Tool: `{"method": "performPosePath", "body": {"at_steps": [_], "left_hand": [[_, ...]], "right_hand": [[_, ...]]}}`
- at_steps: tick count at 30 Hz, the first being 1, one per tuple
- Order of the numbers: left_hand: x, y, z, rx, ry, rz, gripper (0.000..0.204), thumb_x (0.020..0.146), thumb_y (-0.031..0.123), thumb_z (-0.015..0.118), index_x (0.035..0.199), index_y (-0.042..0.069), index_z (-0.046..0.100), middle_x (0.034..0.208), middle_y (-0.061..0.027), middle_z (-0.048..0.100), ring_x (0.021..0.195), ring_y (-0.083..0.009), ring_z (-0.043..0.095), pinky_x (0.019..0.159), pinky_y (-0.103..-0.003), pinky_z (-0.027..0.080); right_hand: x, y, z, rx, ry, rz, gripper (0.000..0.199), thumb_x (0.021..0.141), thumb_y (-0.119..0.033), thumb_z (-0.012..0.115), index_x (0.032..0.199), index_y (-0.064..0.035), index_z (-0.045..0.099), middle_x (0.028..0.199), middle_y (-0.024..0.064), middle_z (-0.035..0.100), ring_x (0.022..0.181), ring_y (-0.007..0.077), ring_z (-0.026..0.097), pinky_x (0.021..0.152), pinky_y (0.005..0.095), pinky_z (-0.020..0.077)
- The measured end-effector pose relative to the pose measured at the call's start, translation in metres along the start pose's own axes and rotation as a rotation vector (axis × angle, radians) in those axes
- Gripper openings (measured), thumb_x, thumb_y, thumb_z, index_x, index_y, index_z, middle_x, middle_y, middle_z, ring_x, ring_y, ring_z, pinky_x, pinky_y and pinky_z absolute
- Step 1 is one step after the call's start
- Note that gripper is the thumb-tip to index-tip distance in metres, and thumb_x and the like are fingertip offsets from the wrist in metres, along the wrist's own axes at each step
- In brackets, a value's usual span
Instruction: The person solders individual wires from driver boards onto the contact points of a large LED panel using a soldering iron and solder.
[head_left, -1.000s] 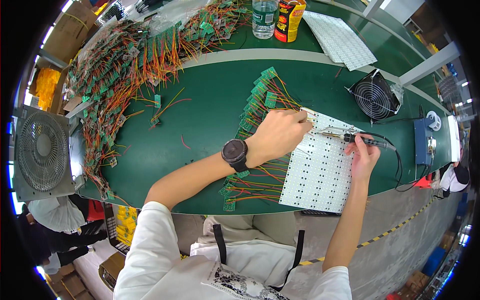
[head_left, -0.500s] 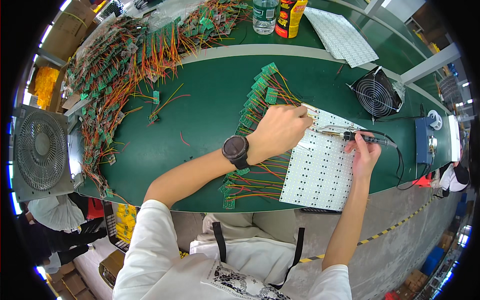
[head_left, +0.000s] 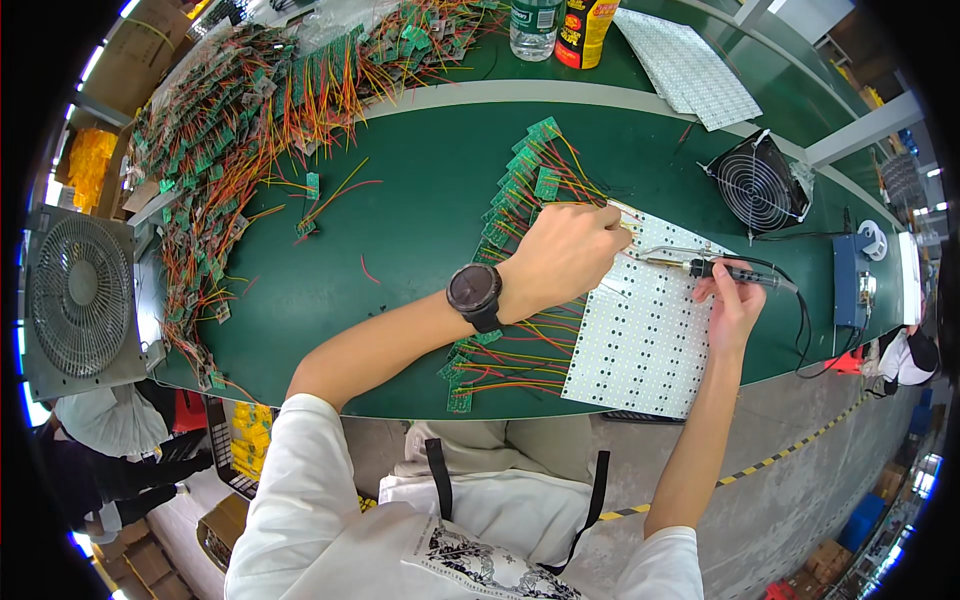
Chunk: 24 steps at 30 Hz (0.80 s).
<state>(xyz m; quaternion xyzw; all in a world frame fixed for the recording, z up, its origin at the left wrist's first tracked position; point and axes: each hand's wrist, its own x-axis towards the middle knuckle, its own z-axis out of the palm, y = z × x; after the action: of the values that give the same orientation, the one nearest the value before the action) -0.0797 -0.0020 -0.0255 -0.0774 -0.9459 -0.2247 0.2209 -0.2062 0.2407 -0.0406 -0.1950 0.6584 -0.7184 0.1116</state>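
Observation:
My left hand (head_left: 568,250), a dark watch on its wrist, reaches over the upper left part of a white LED panel (head_left: 640,345). Its fingertips are pinched together at the panel's surface; what they hold is too small to make out. My right hand (head_left: 733,308) grips a black-handled soldering iron (head_left: 738,274) with a thin metal tube along its front. The iron points left across the panel, its tip short of my left fingers. Small green circuit boards (head_left: 515,187) lie in a slanting row left of the panel, their red and yellow wires running toward it.
A big heap of wired circuit boards (head_left: 215,150) covers the bench's left side. At right stand a black fan (head_left: 755,187) and a blue soldering station (head_left: 850,280). More white panels (head_left: 690,75), a bottle (head_left: 533,30) and a yellow-and-black container (head_left: 583,32) are behind.
The whole view has shifted slightly. Both hands hold nearly the same place over the panel, and the soldering iron stays in my right hand.

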Motion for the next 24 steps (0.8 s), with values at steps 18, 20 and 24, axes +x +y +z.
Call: {"method": "performPosePath", "body": {"at_steps": [18,20,24], "left_hand": [[-0.0008,0.0007,0.0014,-0.009,0.018,0.001,0.006,0.080,0.010,0.065,0.081,0.004,0.066,0.081,-0.0083,0.061,0.073,-0.0264,0.064,0.061,-0.039,0.051],[0.0005,0.0006,0.0001,-0.003,0.010,0.007,0.006,0.080,0.010,0.065,0.081,0.004,0.066,0.081,-0.0085,0.061,0.073,-0.0268,0.064,0.061,-0.039,0.051],[0.0001,-0.0001,-0.0019,0.009,0.009,0.002,0.006,0.080,0.010,0.065,0.081,0.004,0.065,0.081,-0.0087,0.060,0.073,-0.0276,0.064,0.062,-0.040,0.051]], "right_hand": [[0.0011,0.0020,-0.0024,0.070,0.046,-0.012,0.018,0.091,-0.007,0.064,0.100,0.0077,0.063,0.066,0.0137,0.065,0.050,0.0180,0.060,0.049,0.0263,0.0457],[0.0013,0.0015,-0.0026,0.074,0.057,-0.011,0.017,0.091,-0.007,0.064,0.101,0.0076,0.063,0.066,0.0136,0.065,0.051,0.0179,0.060,0.049,0.0264,0.0456],[0.0025,0.0016,0.0002,0.108,0.074,-0.017,0.016,0.091,-0.007,0.065,0.100,0.0065,0.063,0.066,0.0122,0.065,0.051,0.0172,0.059,0.048,0.0262,0.0448]]}}
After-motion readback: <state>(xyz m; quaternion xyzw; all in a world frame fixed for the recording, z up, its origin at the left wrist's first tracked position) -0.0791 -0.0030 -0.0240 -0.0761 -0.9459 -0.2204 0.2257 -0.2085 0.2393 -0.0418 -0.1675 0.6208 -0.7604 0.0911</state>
